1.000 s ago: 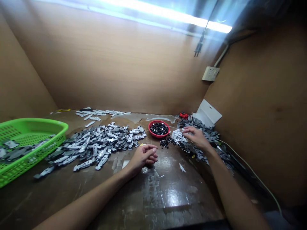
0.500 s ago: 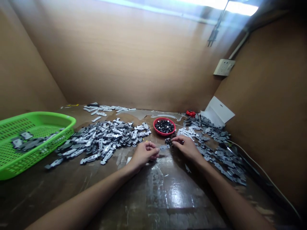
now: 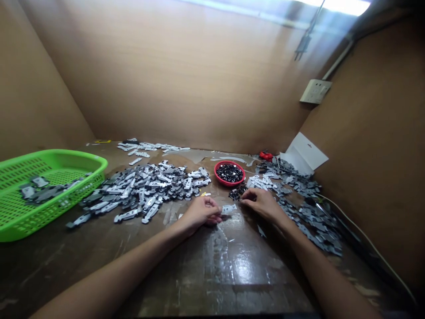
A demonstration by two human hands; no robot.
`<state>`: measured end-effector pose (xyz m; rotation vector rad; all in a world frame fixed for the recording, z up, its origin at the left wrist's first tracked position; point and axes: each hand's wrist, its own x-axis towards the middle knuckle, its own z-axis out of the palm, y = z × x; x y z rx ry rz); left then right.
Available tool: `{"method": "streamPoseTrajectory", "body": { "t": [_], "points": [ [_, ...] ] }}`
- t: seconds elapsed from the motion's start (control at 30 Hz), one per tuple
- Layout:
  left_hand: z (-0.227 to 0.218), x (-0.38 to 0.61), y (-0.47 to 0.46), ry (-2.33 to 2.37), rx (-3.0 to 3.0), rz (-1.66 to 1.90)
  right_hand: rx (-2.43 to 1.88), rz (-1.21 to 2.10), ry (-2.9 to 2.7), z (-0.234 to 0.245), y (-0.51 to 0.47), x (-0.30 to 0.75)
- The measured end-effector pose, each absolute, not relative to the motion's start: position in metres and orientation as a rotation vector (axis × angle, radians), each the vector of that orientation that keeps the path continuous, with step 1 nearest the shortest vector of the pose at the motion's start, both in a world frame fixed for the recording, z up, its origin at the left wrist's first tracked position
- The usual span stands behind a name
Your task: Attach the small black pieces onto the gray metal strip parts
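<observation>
My left hand (image 3: 204, 212) pinches one end of a flat grey, car-shaped piece (image 3: 229, 208), whose free end points right, just above the table. My right hand (image 3: 260, 203) is closed in a pinch a little to the right of that piece; whatever is between its fingertips is too small to name. Just behind the right fingertips lies a small heap of black parts (image 3: 235, 194). Beyond it stands a red bowl (image 3: 216, 176) filled with more small black parts, some with shiny round tops.
A large heap of grey-and-white car-shaped pieces (image 3: 146, 186) lies left of my hands, beside a green basket (image 3: 89, 160) holding some more. Flat grey pieces (image 3: 312, 221) spread on the right, near a white card (image 3: 308, 150), a red item (image 3: 266, 155) and a cable (image 3: 361, 235).
My right hand has drawn back from the small black heap towards me, closer to the grey piece. The left hand keeps hold of the piece. The whole view has shifted slightly.
</observation>
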<state>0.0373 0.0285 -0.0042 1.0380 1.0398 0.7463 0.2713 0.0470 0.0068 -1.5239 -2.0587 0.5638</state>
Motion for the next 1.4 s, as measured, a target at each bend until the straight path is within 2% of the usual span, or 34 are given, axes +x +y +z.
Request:
{"method": "streamPoseTrajectory", "body": {
  "t": [0.3, 0.7, 0.9, 1.0, 1.2, 1.4],
  "points": [
    [-0.009, 0.038, 0.029, 1.06, 1.01, 0.731, -1.287, 0.731, -2.136, 0.015, 0.03, 0.252],
    [-0.012, 0.037, 0.03, 1.055, 1.003, 0.766, -1.23, 0.539, -2.32, 0.013, 0.027, 0.247],
    [-0.007, 0.038, 0.029, 1.051, 1.007, 0.751, -1.275, 0.612, -2.174, 0.014, 0.03, 0.248],
    [-0.005, 0.038, 0.028, 1.05, 1.032, 0.736, -1.361, 0.784, -1.989, 0.011, 0.035, 0.25],
    [-0.005, 0.038, 0.029, 1.052, 1.04, 0.732, -1.454, 1.43, -1.71, 0.006, 0.038, 0.258],
    [-0.006, 0.037, 0.03, 1.046, 1.045, 0.725, -1.387, 1.602, -1.652, 0.002, 0.038, 0.257]
  ]
}}
